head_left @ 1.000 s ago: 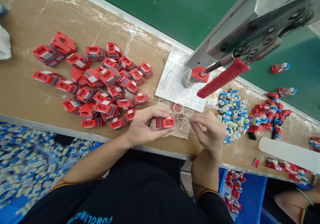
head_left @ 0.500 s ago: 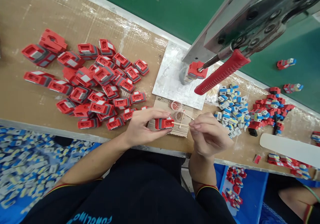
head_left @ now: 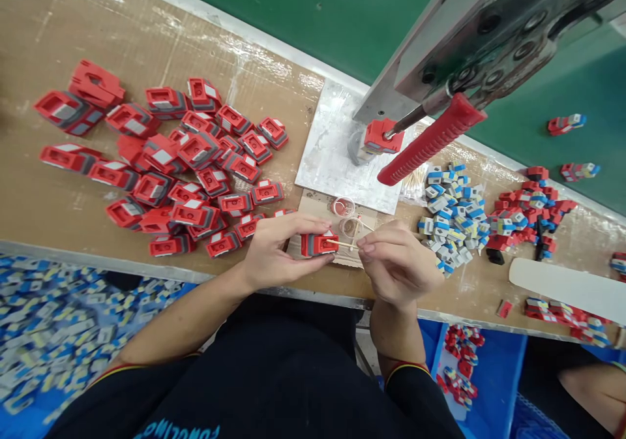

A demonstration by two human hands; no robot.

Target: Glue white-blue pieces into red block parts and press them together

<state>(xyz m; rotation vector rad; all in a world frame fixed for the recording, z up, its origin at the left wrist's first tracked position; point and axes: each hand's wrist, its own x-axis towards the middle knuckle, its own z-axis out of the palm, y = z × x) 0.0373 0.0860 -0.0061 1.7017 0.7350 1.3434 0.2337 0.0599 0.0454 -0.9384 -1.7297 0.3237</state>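
- Here, my left hand (head_left: 274,256) is closed around a red-and-grey part (head_left: 317,244), thumb below and fingers over its top, holding it just above the near edge of the workbench (head_left: 59,191).
- My right hand (head_left: 396,263) pinches a thin wooden stick (head_left: 342,244) between thumb and fingertips; the stick's tip touches the right end of the part.
- Just behind the stick, two small clear cups (head_left: 345,216) sit on a piece of cardboard (head_left: 317,207).
- Beyond that lies a metal plate (head_left: 332,158) under the press with its red handle (head_left: 430,140).
- Left of my hands: a heap of red parts (head_left: 166,158).
- Right: a heap of small blue-and-white pieces (head_left: 450,214).
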